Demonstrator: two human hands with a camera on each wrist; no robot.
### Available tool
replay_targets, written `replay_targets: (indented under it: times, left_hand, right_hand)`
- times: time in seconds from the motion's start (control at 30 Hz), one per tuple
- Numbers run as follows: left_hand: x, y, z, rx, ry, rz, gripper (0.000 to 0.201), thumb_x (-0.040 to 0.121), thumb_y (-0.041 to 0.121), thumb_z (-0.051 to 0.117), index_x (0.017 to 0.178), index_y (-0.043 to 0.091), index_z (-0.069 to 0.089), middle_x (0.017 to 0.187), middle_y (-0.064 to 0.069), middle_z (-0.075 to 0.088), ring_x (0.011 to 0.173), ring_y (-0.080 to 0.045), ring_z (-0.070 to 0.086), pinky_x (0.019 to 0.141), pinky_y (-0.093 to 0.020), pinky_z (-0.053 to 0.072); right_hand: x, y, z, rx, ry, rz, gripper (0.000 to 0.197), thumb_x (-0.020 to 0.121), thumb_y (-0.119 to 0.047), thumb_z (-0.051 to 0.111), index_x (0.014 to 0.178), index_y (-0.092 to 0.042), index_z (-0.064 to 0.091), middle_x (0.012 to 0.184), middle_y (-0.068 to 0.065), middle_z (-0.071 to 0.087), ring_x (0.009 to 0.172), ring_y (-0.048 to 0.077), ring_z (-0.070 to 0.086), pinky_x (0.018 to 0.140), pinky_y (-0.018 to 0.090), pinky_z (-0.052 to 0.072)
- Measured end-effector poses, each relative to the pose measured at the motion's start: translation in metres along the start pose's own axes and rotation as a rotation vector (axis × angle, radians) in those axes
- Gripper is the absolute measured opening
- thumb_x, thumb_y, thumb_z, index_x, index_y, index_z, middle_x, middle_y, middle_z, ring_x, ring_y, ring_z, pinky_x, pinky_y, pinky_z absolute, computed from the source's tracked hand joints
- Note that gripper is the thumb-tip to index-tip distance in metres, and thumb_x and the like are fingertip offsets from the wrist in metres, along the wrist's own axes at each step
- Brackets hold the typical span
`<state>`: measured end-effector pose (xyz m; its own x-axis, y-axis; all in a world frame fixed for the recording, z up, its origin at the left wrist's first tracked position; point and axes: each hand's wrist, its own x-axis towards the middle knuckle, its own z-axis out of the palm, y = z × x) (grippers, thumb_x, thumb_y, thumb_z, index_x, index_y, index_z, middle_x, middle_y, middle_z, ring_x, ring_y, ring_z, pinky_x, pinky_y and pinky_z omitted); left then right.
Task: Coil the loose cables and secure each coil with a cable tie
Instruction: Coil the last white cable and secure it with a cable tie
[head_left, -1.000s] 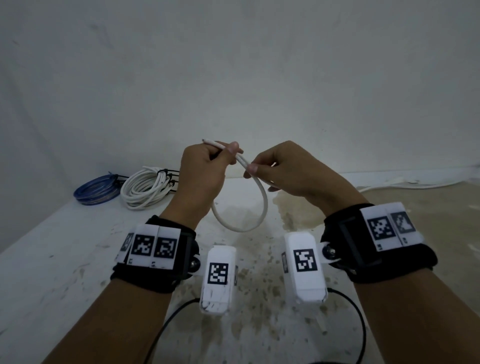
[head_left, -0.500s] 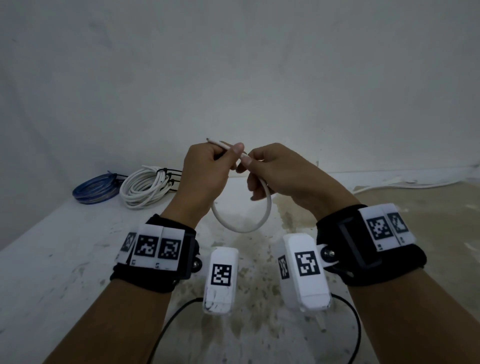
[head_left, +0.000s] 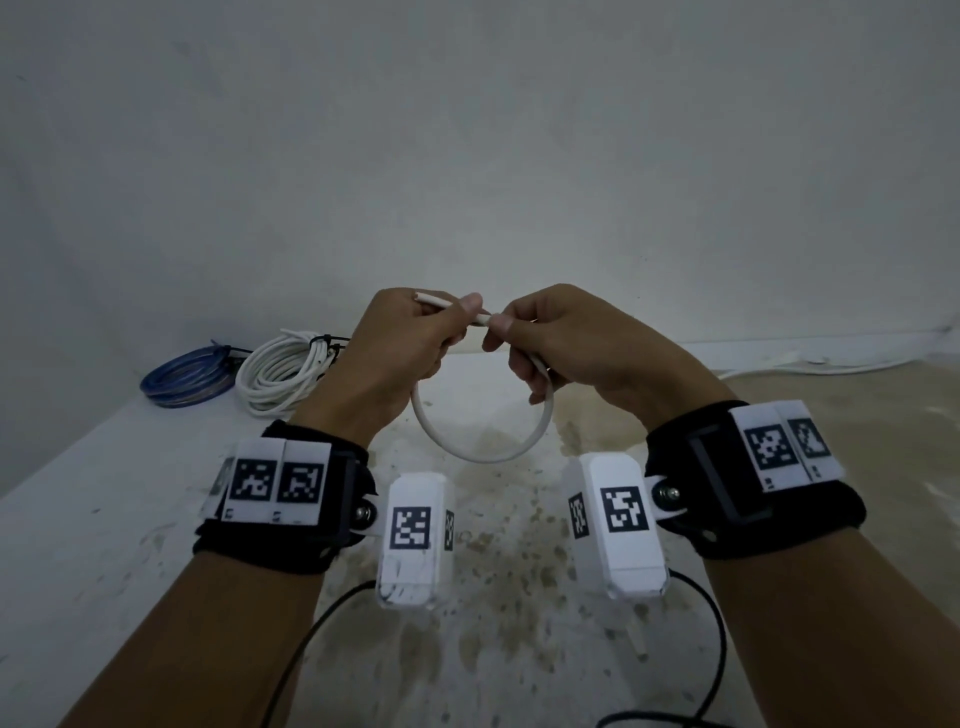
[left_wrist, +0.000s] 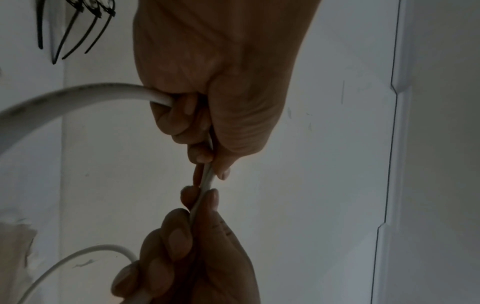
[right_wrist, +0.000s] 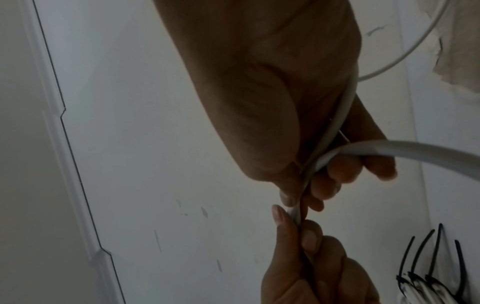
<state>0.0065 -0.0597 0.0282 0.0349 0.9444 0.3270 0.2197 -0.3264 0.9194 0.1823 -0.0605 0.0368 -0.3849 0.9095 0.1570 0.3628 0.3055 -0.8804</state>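
A white cable (head_left: 483, 452) hangs in a single round loop between my two hands, held up above the white table (head_left: 93, 519). My left hand (head_left: 400, 343) grips the cable near its free end, which sticks out past the thumb. My right hand (head_left: 550, 338) pinches the cable right beside the left thumb, with a second run of cable passing through its curled fingers. In the left wrist view the left hand (left_wrist: 207, 127) and the right hand's fingertips (left_wrist: 207, 199) meet on the cable (left_wrist: 78, 92). The right wrist view shows the cable (right_wrist: 345, 115) crossing my right palm.
A tied white cable coil (head_left: 285, 374) and a blue coil (head_left: 182, 376) lie at the table's far left. Black cable ties (left_wrist: 75, 30) stick out from the white coil. The loose cable's tail (head_left: 831, 366) runs along the far right by the wall. Stains mark the table's middle.
My right hand has slid up along the cable toward the left thumb and now pinches beside it. The loop has closed into a fuller circle.
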Motion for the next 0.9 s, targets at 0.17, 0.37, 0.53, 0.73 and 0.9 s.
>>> replay_targets:
  times: [0.17, 0.37, 0.53, 0.73, 0.9]
  left_hand:
    - [-0.001, -0.003, 0.001, 0.187, 0.028, 0.119, 0.029, 0.093, 0.028, 0.063, 0.076, 0.005, 0.071, 0.052, 0.011, 0.055, 0.046, 0.000, 0.045, 0.054, -0.023, 0.034]
    - [0.001, -0.006, 0.005, 0.154, 0.059, 0.119, 0.034, 0.094, 0.034, 0.062, 0.067, 0.013, 0.070, 0.053, 0.006, 0.057, 0.045, -0.003, 0.043, 0.053, -0.025, 0.033]
    - [0.006, 0.006, 0.001, 0.213, 0.216, -0.106, 0.055, 0.098, 0.058, 0.037, 0.083, 0.011, 0.062, 0.077, -0.002, 0.064, 0.069, -0.019, 0.057, 0.065, -0.030, 0.046]
    - [-0.033, 0.038, 0.027, 0.093, -0.197, -0.515, 0.049, 0.101, 0.046, 0.043, 0.066, 0.014, 0.055, 0.050, 0.001, 0.055, 0.045, -0.013, 0.040, 0.047, -0.021, 0.032]
    - [-0.055, 0.092, 0.090, -0.524, -0.478, -0.538, 0.054, 0.106, 0.029, 0.028, 0.069, 0.009, 0.062, 0.044, 0.002, 0.058, 0.038, -0.008, 0.056, 0.042, -0.014, 0.045]
  right_hand:
    - [0.001, 0.000, 0.003, 0.033, -0.011, 0.030, 0.035, 0.102, -0.034, 0.050, 0.090, -0.005, 0.066, 0.061, 0.001, 0.059, 0.051, 0.012, 0.054, 0.062, 0.033, 0.059]
    - [0.003, 0.001, 0.005, 0.000, -0.001, 0.014, 0.041, 0.102, -0.042, 0.046, 0.081, -0.011, 0.063, 0.043, -0.016, 0.040, 0.042, 0.005, 0.038, 0.052, 0.025, 0.043]
    - [0.006, -0.001, -0.002, 0.258, 0.140, -0.027, 0.035, 0.104, -0.030, 0.045, 0.074, -0.015, 0.052, 0.051, -0.008, 0.043, 0.042, 0.008, 0.038, 0.053, 0.026, 0.044]
    - [0.010, -0.053, -0.031, 0.718, 0.413, -0.103, 0.034, 0.106, -0.027, 0.039, 0.076, -0.013, 0.047, 0.053, -0.001, 0.041, 0.042, 0.012, 0.037, 0.051, 0.027, 0.050]
    - [-0.015, -0.091, -0.040, 0.867, 0.559, -0.174, 0.035, 0.106, -0.027, 0.039, 0.075, -0.014, 0.045, 0.048, -0.005, 0.032, 0.038, 0.010, 0.025, 0.045, 0.024, 0.032]
